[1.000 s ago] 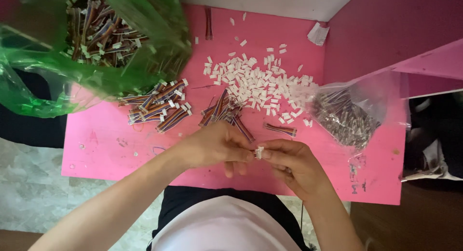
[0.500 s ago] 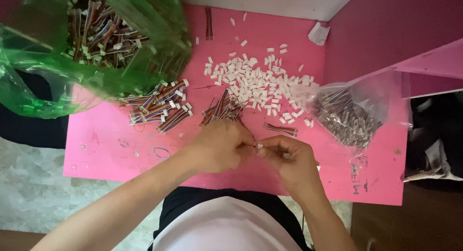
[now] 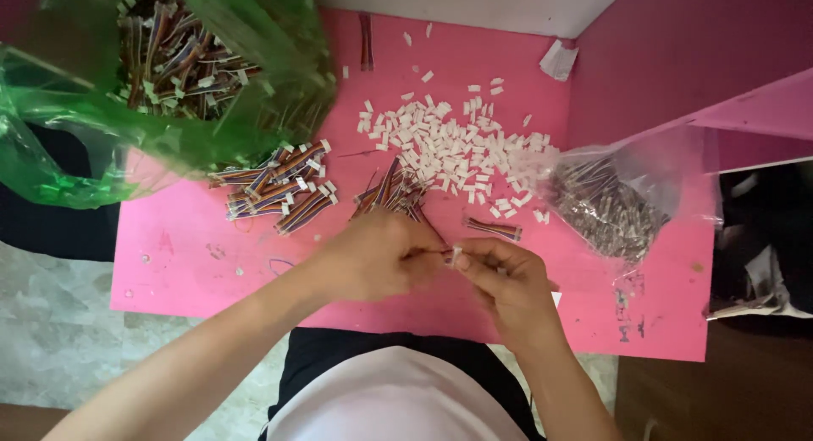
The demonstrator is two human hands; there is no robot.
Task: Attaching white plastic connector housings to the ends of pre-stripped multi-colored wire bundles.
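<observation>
Meeting over the near middle of the pink table [image 3: 212, 238], the left hand [image 3: 373, 259] and right hand [image 3: 508, 280] pinch a small white connector housing [image 3: 456, 255] between their fingertips. Fingers of the left hand are curled and closed on a bundle of multicoloured ribbon wires [image 3: 391, 191], which fans out from behind its knuckles toward the far side; how many wires it holds is hidden by the hand. Fingers of the right hand are bent inward, thumb and forefinger closed on the housing, most of which is covered, so its shape is hard to make out. Both forearms enter from the bottom edge, the left one running diagonally from the lower left corner, the right one rising steeply from below.

Beyond the hands lies a heap of loose white housings [image 3: 449, 144]. Left of it rests a pile of finished wire harnesses [image 3: 279, 191], and a single short harness [image 3: 494, 229] lies just beyond the right hand. A green plastic bag [image 3: 169, 110] full of wire harnesses overhangs the far left corner, cut off by the frame and blurred. A clear plastic bag [image 3: 618, 195] of small dark parts, too fine to identify, sits at right.
</observation>
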